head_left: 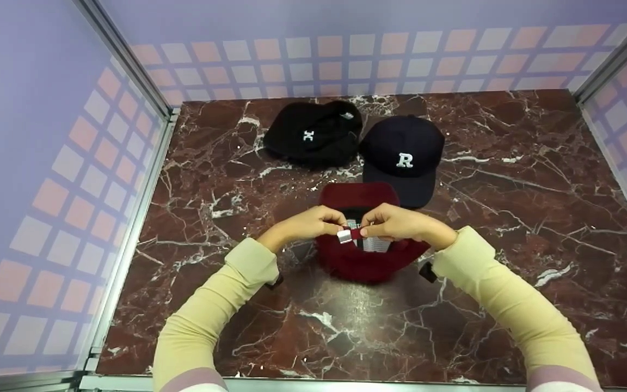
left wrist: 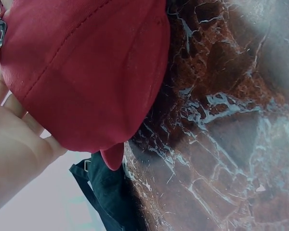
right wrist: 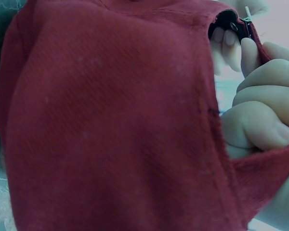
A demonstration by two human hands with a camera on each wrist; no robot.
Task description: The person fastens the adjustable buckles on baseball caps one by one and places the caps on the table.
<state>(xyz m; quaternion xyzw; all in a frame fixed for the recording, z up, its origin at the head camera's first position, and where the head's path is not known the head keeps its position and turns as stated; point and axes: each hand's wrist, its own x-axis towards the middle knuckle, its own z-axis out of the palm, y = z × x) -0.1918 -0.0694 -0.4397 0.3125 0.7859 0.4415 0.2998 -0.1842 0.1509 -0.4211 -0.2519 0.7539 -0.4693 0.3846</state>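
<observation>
A dark red baseball cap [head_left: 357, 267] is held low over the table, its brim toward the far side and its back opening toward the person. At that opening a red strap [head_left: 356, 233] carries a silver metal buckle [head_left: 344, 236]. My left hand [head_left: 313, 222] pinches the strap by the buckle. From the other side, my right hand [head_left: 400, 222] grips the strap between thumb and curled fingers. The right wrist view shows the strap [right wrist: 267, 180] passing around those fingers. White labels [head_left: 376, 245] show inside the cap.
Behind the red cap lie a black cap [head_left: 313, 133] with a small white emblem and a navy cap [head_left: 403, 147] bearing a white R. They rest on a dark red marbled table [head_left: 509, 294]. Tiled-pattern panels in metal frames [head_left: 128, 54] stand at the back and sides.
</observation>
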